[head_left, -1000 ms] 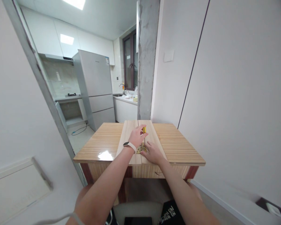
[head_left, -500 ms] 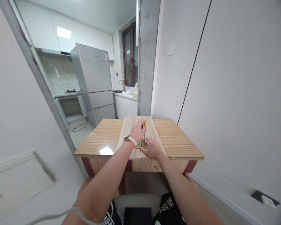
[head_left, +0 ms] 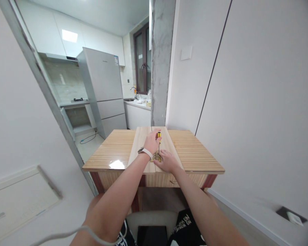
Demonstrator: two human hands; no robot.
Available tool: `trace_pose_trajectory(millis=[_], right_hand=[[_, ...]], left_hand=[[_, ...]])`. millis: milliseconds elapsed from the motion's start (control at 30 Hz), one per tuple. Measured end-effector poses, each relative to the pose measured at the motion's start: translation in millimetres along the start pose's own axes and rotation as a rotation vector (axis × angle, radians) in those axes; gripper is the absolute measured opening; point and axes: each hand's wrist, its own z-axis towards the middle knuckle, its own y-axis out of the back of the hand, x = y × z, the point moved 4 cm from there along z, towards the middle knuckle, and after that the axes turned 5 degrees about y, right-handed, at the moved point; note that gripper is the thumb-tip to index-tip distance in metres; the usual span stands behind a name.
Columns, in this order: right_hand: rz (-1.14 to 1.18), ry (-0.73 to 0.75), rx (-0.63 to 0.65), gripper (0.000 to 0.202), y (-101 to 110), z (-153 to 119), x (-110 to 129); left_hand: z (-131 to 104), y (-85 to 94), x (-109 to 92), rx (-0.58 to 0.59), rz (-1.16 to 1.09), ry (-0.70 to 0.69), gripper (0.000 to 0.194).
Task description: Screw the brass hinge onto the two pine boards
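Observation:
My left hand (head_left: 152,140), with a watch on its wrist, has its fingers around the yellow-and-black handle of a screwdriver (head_left: 159,136). The screwdriver stands roughly upright, its shaft pointing down at a brass-coloured hinge (head_left: 156,157). That hinge lies over the seam between two pale wooden boards (head_left: 141,138), partly hidden by my hands. My right hand (head_left: 167,161) lies low on the right-hand board with fingers spread, its fingertips beside the shaft and at the hinge's edge. Whether it pinches a screw there cannot be made out.
The boards lie across a striped wooden table (head_left: 195,150) with a drawer (head_left: 176,180) at its front. A white wall (head_left: 246,102) rises on the right. Beyond the table are a grey pillar (head_left: 163,68) and a fridge (head_left: 105,78). A pale cable (head_left: 87,229) crosses near my left arm.
The fingers of my left hand have shifted around the screwdriver handle, showing more of it. My right hand stays nearly in place at the hinge.

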Motion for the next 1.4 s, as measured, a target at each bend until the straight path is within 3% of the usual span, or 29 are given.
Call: trace_pose_trajectory(millis=[200,367,733,1033,1300,1400], right_hand=[[0.002,0.016,-0.026,0.053,-1.2,0.5,-0.8],[-0.009,0.027,-0.027,0.051,-1.8,-0.4,-1.0],[-0.007,0.016,-0.022,0.052,-3.7,-1.5,-2.3],[-0.001,0.019,-0.024,0.052,-2.6,-2.0,-3.2],[-0.002,0.007,-0.030,0.052,-0.7,-2.8,-1.3],[0.001,0.011,-0.031,0.051,0.1,-2.3,-0.4]], left_hand=[[1.0,-1.8,-0.6,0.033,-0.044,-0.025,0.028],[0.6,2.3,-2.9,-0.026,-0.041,-0.017,0.021],[-2.2,1.1,-6.2,0.001,-0.059,-0.018,0.026],[0.4,3.1,-14.0,-0.040,-0.066,0.015,0.011],[-1.9,1.4,-12.5,-0.019,-0.064,0.011,0.029],[-2.9,0.6,-8.3,-0.013,-0.076,0.018,0.027]])
